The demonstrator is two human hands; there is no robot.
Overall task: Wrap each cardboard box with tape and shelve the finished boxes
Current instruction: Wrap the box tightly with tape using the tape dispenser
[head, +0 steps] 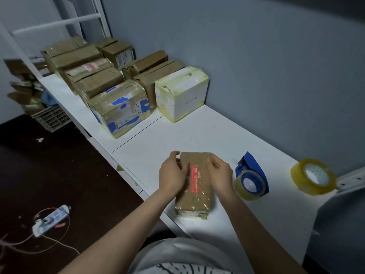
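A small brown cardboard box (197, 194) with a red label and shiny clear tape lies on the white desk (197, 133) in front of me. My left hand (172, 175) grips its far left edge, thumb hooked over the top corner. My right hand (220, 175) presses on the far right part of the box top, fingers bent. A blue tape dispenser (250, 178) with a clear roll stands just right of the box. A loose roll of clear tape (313, 176) lies farther right.
Several taped cardboard boxes (118, 107) and a white box (181, 93) are lined up along the wall at the desk's far left. A white frame (59, 22) rises behind them. A power strip (51, 220) with cables lies on the dark floor, and a crate (51, 117) of cardboard stands beyond.
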